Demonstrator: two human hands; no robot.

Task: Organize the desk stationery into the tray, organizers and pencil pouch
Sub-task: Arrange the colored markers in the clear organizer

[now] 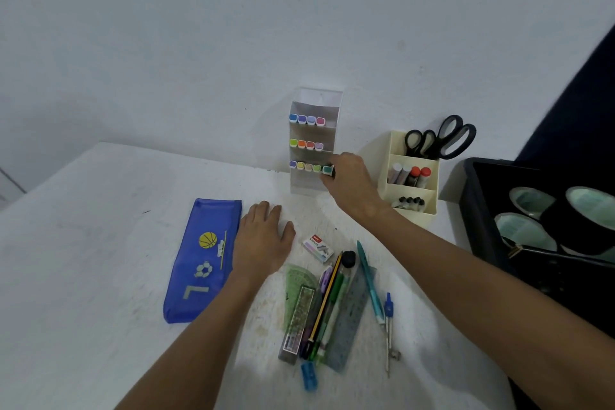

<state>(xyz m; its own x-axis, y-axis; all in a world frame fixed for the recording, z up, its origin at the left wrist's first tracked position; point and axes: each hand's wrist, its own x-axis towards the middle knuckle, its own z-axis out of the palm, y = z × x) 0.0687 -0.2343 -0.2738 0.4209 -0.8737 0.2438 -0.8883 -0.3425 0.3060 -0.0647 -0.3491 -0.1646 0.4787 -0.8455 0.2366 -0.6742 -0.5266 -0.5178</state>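
- Head view: the right hand [349,186] has its grip clamped on a green-capped marker [328,170], sliding it into the bottom row of the clear tiered organizer [314,140], likely to finish that row.
- The left hand [263,240] lies flat on the table [100,226], fingers relaxed, grip apart, perhaps for support.
- The cream organizer [411,176] holds scissors [439,138]; the blue pencil pouch [203,260] lies closed beside loose pens [327,303].

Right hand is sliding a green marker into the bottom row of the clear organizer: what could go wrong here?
1. The clear organizer stands tall and unbraced; the right hand pushing the green marker might tip it back.
2. The left hand rests on the table, not steadying it.
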